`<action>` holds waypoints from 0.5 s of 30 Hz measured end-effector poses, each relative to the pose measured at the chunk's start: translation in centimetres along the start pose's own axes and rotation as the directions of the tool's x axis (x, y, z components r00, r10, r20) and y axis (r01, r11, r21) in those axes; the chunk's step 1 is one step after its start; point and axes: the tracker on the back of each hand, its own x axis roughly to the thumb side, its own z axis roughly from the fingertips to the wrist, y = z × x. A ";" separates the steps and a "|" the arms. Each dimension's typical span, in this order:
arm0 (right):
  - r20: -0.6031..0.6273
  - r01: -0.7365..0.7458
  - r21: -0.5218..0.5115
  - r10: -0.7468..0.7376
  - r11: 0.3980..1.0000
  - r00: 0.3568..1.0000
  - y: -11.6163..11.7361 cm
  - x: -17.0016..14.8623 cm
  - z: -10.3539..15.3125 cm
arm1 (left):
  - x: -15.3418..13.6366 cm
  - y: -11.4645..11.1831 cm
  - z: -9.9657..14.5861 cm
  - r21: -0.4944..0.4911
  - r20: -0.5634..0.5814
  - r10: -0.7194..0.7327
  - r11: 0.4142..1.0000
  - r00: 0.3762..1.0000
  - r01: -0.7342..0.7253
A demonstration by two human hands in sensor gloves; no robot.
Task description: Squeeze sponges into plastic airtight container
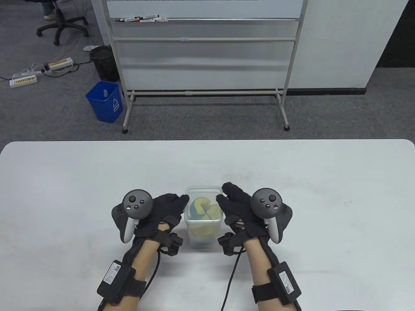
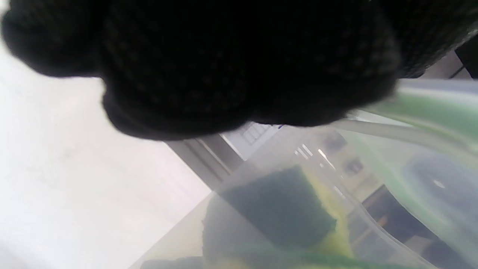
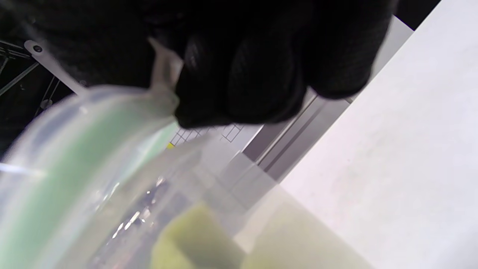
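A clear plastic container (image 1: pixel 203 238) stands on the white table (image 1: pixel 65 194) between my hands, with yellow and green sponges (image 1: pixel 202 209) packed inside. A clear lid with a green seal (image 2: pixel 429 108) lies on top. My left hand (image 1: pixel 181 202) rests its curled fingers (image 2: pixel 224 74) on the lid's left edge. My right hand (image 1: pixel 223 196) touches the lid's right edge, where its fingers (image 3: pixel 242 74) grip a clear lid flap (image 3: pixel 164 71). A green-faced sponge (image 2: pixel 280 205) and a yellow sponge (image 3: pixel 194 239) show through the walls.
A whiteboard stand (image 1: pixel 204 94) and a blue bin (image 1: pixel 105 102) are on the carpet beyond the table's far edge. White tabletop spreads to both sides of the hands.
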 end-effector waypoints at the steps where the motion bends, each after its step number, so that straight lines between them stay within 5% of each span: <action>1: 0.000 -0.005 0.002 0.005 1.000 1.000 0.1 0.0 0.0 | 0.0 0.0 0.0 -0.004 0.000 -0.005 1.000 1.000 0.005; 15: -0.044 -0.045 0.040 0.047 0.998 0.998 0.5 -0.3 0.0 | -0.8 -0.7 -0.2 -0.064 -0.043 0.033 0.997 0.999 -0.036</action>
